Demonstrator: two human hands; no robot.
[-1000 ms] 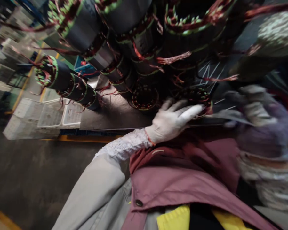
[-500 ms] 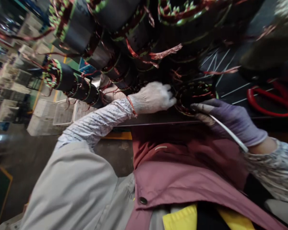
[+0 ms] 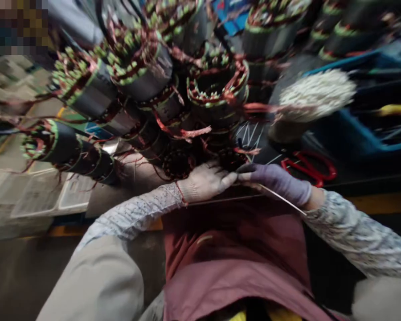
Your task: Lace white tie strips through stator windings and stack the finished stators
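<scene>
My left hand (image 3: 209,182), in a white knit glove, bends its fingers over the near side of a dark stator (image 3: 233,157) with copper windings. Its thumb points toward my right fingertips. My right hand (image 3: 277,179), in a purple glove with dark fingertips, is closed at the same stator's near right edge. A thin white strip (image 3: 284,199) runs from its fingers back along the palm to the wrist. The fingertips of both hands almost meet. Blur and shade hide exactly what the left fingers grip. Another dark stator (image 3: 177,164) stands just left of my left hand.
Stacked stators (image 3: 217,102) with loose copper leads rise behind my hands. Red-handled scissors (image 3: 332,170) lie to the right. Beyond are a bundle of white strips (image 3: 317,96) and a blue crate (image 3: 357,133) with a yellow-handled tool (image 3: 397,109). Plastic bins (image 3: 75,191) are at left.
The view has tilted up, bringing the stator tops, strip bundle and blue crate into sight. My hands have come closer together at the near stator; the right still holds the strip.
</scene>
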